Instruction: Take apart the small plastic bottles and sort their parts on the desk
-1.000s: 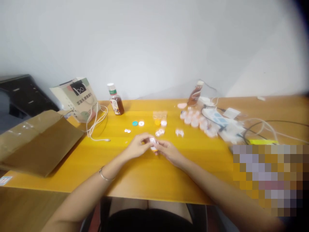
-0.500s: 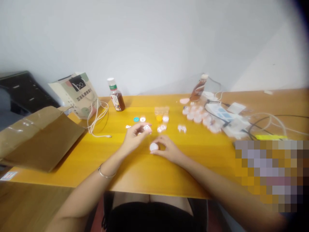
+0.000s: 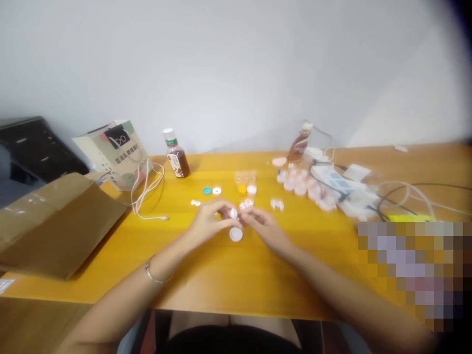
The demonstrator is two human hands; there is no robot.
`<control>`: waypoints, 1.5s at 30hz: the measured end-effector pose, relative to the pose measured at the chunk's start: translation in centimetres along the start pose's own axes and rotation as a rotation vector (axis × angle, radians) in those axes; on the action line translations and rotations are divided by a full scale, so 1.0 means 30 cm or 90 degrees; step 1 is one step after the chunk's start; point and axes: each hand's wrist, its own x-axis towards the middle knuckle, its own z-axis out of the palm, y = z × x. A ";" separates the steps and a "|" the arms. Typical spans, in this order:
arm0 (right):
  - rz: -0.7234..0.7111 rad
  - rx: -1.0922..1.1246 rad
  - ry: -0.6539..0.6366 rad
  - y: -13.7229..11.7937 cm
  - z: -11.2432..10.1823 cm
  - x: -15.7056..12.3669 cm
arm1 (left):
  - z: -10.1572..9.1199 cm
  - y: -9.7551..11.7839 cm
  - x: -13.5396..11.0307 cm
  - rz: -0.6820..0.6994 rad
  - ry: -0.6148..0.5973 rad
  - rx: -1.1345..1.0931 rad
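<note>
My left hand (image 3: 212, 219) is closed on a small white round piece (image 3: 233, 213) with dark marks, pinched at the fingertips. Meeting it from the right, my right hand (image 3: 263, 226) has its thumb and fingers pressed together beside that piece; what they pinch is too small and blurred to make out. Just below the fingertips lies a shallow white round cap (image 3: 236, 234) on the table. Beyond the hands are a cluster of white patterned pieces (image 3: 247, 203), a teal disc (image 3: 207, 191), a white disc (image 3: 217, 191), a yellow round piece (image 3: 242, 189) and a pale round one (image 3: 251, 190).
Small white pieces lie left (image 3: 195, 202) and right (image 3: 277, 204). A sauce bottle (image 3: 177, 160) and a drink bottle (image 3: 299, 143) stand at the back. Pale round containers (image 3: 300, 186) and a cabled power strip (image 3: 334, 179) occupy the right. A cardboard box (image 3: 62, 221) and paper bag (image 3: 118, 155) sit left.
My right hand has let go of the white cap and moved up to my left hand's fingertips. My left hand has come slightly down and right with the small round piece. The camera view has tilted up.
</note>
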 end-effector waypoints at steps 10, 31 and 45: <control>0.153 0.351 -0.013 0.010 0.056 0.018 | -0.031 0.008 -0.002 0.060 -0.059 -0.002; 0.066 0.103 0.108 0.047 0.025 0.021 | 0.048 -0.094 -0.054 0.044 0.044 -0.019; 0.016 -0.050 0.092 0.069 0.010 0.022 | 0.068 -0.160 -0.079 0.217 0.034 0.236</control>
